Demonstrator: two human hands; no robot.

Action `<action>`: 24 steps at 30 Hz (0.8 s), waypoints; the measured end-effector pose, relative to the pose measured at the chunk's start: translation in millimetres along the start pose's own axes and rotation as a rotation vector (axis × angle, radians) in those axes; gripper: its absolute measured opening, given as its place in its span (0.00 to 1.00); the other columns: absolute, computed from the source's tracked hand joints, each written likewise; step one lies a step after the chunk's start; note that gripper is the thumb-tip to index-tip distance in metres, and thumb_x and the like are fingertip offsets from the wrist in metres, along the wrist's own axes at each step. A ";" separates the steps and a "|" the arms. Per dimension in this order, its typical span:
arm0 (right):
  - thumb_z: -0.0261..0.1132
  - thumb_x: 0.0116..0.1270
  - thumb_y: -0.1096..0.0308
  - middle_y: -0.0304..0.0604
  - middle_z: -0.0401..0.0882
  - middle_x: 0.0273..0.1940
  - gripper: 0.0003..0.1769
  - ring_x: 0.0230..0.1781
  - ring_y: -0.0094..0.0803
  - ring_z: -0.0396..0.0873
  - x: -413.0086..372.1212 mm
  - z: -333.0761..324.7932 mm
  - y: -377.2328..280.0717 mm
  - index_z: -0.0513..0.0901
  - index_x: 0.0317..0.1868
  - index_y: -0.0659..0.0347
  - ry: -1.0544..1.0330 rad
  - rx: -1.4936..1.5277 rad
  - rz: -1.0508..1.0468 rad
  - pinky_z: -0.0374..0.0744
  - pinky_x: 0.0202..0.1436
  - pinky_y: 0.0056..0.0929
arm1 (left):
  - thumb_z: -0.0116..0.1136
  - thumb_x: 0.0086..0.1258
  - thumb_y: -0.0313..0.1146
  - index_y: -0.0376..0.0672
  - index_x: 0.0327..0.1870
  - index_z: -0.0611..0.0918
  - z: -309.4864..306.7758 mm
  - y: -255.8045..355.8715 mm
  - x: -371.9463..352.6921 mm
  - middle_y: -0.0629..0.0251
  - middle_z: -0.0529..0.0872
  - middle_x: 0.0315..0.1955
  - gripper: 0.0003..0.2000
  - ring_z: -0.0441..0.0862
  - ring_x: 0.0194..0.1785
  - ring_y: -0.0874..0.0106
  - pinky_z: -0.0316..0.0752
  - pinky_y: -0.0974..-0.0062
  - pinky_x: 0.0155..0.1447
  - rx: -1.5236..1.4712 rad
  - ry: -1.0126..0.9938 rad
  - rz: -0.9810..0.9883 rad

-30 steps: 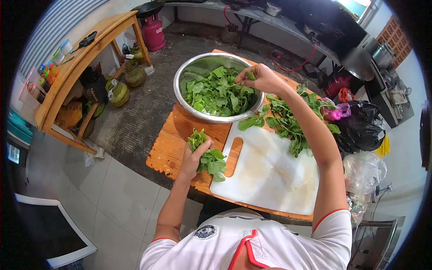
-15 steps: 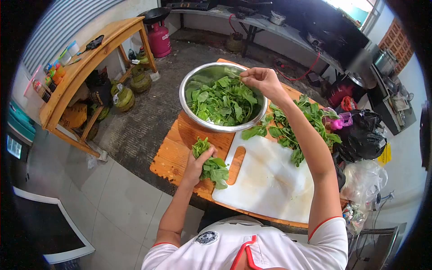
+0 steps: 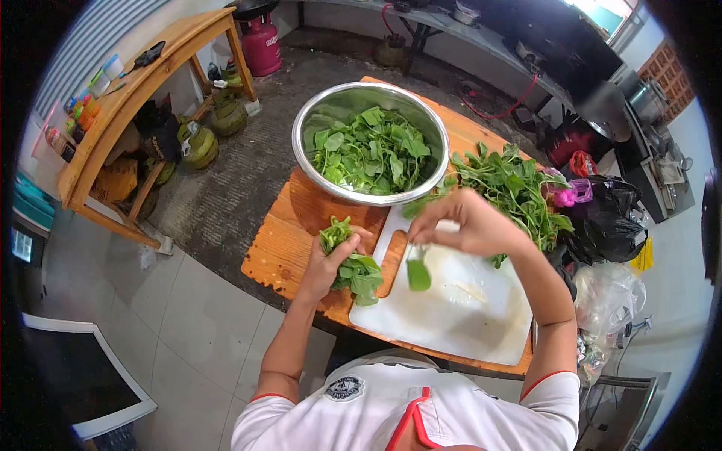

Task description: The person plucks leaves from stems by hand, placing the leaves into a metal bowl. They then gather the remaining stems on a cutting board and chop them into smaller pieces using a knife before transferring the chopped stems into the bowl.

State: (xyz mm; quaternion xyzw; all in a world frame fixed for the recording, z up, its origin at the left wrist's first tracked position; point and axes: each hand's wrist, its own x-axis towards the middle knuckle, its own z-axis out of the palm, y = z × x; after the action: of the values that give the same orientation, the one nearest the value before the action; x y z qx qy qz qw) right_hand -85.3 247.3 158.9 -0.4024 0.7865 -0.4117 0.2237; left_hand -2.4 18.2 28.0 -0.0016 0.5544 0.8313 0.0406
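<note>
My left hand (image 3: pixel 329 263) is closed around a bunch of leafy greens (image 3: pixel 359 279), stems up and leaves hanging below, at the left edge of the white cutting board (image 3: pixel 474 323). Over the board, my right hand (image 3: pixel 466 224) pinches a single green leaf (image 3: pixel 418 274) that dangles from the fingertips. Beyond both hands sits a steel bowl (image 3: pixel 301 154) with many loose leaves (image 3: pixel 376 154) in it. To the right of the bowl, a pile of leafy stems (image 3: pixel 519 188) lies on the table and the board's far edge, partly hidden by my right hand.
The wooden table (image 3: pixel 278 248) carries the bowl and board. Black plastic bags (image 3: pixel 605 218) and a clear bag (image 3: pixel 605 297) crowd its right side. A wooden shelf table (image 3: pixel 150 83) with gas cylinders (image 3: pixel 199 146) beneath stands left. A pink gas cylinder (image 3: pixel 261 49) is at the back.
My right hand has come back from the bowl's rim to above the cutting board and now has a leaf in its fingers. My left hand keeps its bunch in nearly the same place.
</note>
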 end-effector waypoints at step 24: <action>0.69 0.55 0.75 0.48 0.83 0.40 0.10 0.43 0.39 0.84 60.5 -32.1 18.0 0.84 0.39 0.62 0.291 -0.485 0.029 0.81 0.47 0.37 | 0.58 0.72 0.39 0.36 0.43 0.82 0.9 -1.6 3.7 0.65 0.83 0.38 0.13 0.79 0.43 0.75 0.74 0.73 0.51 0.065 -0.253 0.042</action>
State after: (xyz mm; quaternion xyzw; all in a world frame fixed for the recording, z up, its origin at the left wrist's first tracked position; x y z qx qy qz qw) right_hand -150.2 219.0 160.8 -0.3696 0.8915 -0.2618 0.0117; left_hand -5.9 19.9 26.6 0.1164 0.5715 0.8070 0.0930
